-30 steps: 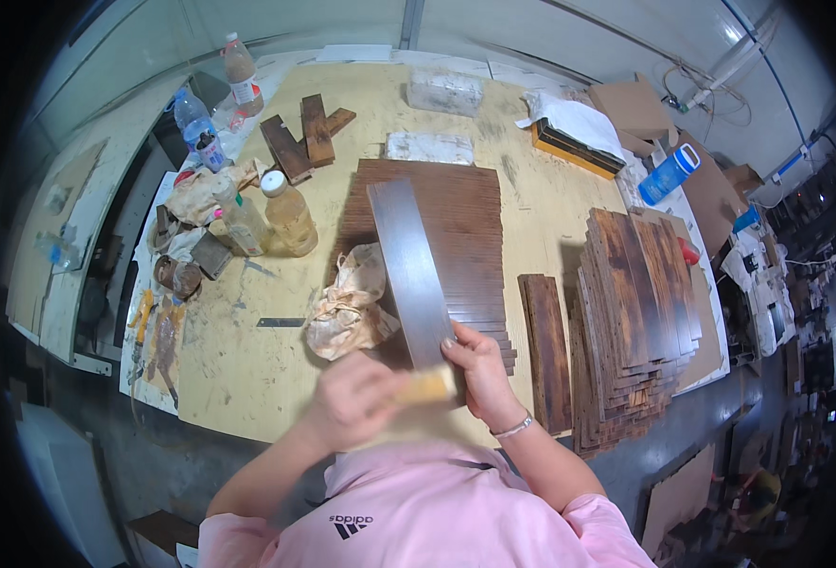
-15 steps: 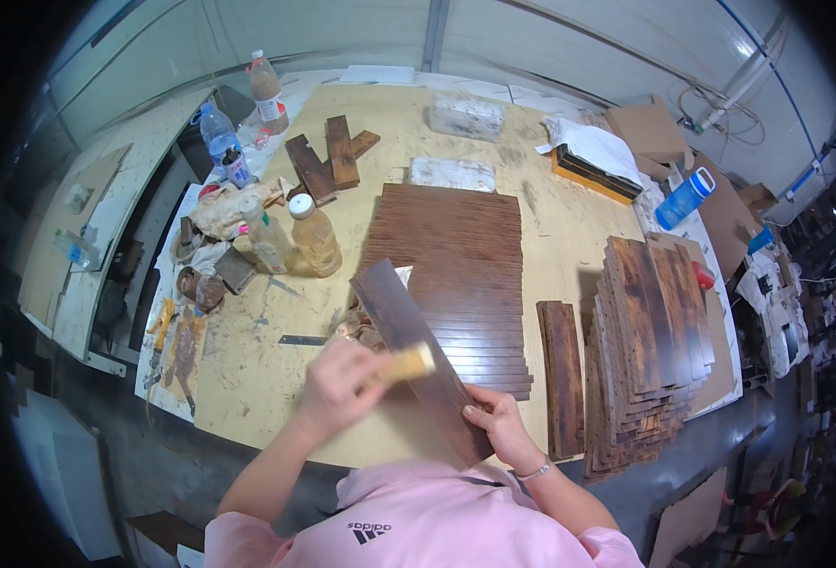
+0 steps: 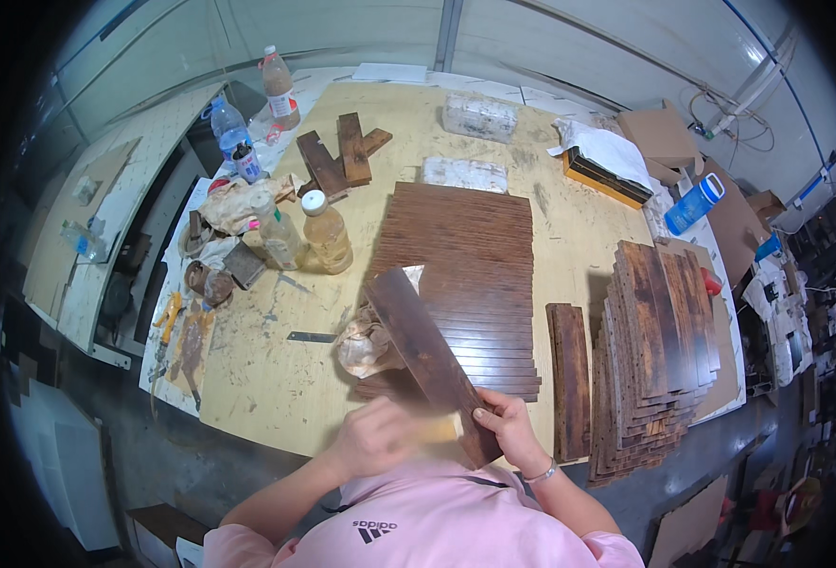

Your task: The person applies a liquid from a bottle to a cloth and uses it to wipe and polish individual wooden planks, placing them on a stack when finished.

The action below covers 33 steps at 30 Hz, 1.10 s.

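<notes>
A dark brown wooden plank (image 3: 427, 352) slants across in front of my chest, its far end over a row of finished-looking boards (image 3: 460, 237). My right hand (image 3: 514, 434) grips the plank near its lower end, thumb on the face. My left hand (image 3: 372, 439) is closed around a small yellowish block (image 3: 437, 432), smeared by motion, whose far end is at the plank's lower part. Whether the block touches the wood I cannot tell. Beside the plank's left edge lies a crumpled, stained cloth (image 3: 366, 346).
Right of the row, a single plank (image 3: 569, 379) lies near a tall stack of planks (image 3: 659, 331). At left stand a white-capped bottle of amber liquid (image 3: 327, 237), a clear bottle (image 3: 281, 241) and rags (image 3: 233, 206). A flat metal strip (image 3: 312, 337) rests on the yellowish table (image 3: 276, 379).
My left hand and the block have moved down along the plank toward my body. The plank stays in my right hand, and the cloth beside it is now more exposed.
</notes>
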Available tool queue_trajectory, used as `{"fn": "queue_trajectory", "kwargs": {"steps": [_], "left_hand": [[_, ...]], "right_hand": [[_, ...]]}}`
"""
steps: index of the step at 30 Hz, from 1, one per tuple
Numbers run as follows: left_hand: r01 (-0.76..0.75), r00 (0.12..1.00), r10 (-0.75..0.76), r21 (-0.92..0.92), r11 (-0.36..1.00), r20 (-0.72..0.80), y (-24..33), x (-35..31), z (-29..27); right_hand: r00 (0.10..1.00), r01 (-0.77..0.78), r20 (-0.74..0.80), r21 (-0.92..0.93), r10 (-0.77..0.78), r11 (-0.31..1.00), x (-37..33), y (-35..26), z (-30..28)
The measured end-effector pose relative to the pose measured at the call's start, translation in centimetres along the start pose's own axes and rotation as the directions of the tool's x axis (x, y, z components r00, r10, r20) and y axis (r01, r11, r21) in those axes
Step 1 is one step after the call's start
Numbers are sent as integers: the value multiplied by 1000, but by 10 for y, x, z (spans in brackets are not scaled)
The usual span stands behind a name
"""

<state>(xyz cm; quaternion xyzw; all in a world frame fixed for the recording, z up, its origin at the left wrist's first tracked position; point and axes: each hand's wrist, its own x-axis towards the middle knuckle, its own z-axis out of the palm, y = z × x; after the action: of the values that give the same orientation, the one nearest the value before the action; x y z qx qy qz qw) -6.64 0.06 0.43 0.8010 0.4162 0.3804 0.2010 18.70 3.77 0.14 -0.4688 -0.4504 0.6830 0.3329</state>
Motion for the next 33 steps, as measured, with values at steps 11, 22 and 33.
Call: {"fn": "queue_trajectory", "kwargs": {"steps": [11, 22, 33], "left_hand": [[195, 945, -126, 210, 958, -303, -35, 27, -33], [113, 958, -66, 156, 981, -280, -24, 54, -16], [-31, 987, 43, 78, 997, -153, -5, 47, -4]], "right_hand": [[1000, -1, -9, 14, 1, 1000, 1, 5, 0], [998, 28, -56, 106, -22, 994, 24, -21, 8], [944, 223, -311, 350, -112, 910, 65, -43, 1]]}}
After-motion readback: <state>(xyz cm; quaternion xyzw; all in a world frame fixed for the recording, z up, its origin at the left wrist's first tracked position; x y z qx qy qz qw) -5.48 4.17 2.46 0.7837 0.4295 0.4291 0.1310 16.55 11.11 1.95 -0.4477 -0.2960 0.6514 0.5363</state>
